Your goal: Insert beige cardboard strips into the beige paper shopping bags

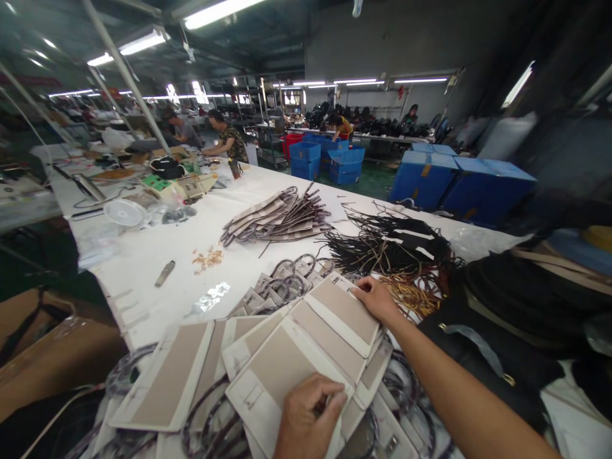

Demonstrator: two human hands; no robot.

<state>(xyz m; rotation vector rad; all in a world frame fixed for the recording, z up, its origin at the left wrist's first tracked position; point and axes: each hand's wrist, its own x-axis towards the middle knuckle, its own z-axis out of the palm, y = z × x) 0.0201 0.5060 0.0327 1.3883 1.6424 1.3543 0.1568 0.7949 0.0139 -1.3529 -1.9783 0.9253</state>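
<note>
Beige and white card panels (306,344), that's what I've got fanned out in a stack at the bottom centre of the frame on the white desk (157,255). My left grip (310,414) is curled closed at the lower edge, fingers pinching the near edge of the top panel. My right grip (377,298) sits a bit higher and to the right, lying flat with fingers spread on the far corner of the upper panel, so the stack lies between the two.

Counting: I can make out roughly four overlapping panels in the fan, plus one more panel (167,376) lying just to the left. Honestly can't tell how many are underneath. A second pile of the same kind (280,220) sits in the middle of the frame, too many to count. One tangle of black cords (387,245) is at centre right. Four or so blue bins (347,164) stand in the upper middle.

Dark looped handles poke out under the panels but are mostly covered. My left forearm is cut off by the bottom edge. Right side of the frame is a dark bag (507,319), blurry. People in the upper left are too far off to make out.
</note>
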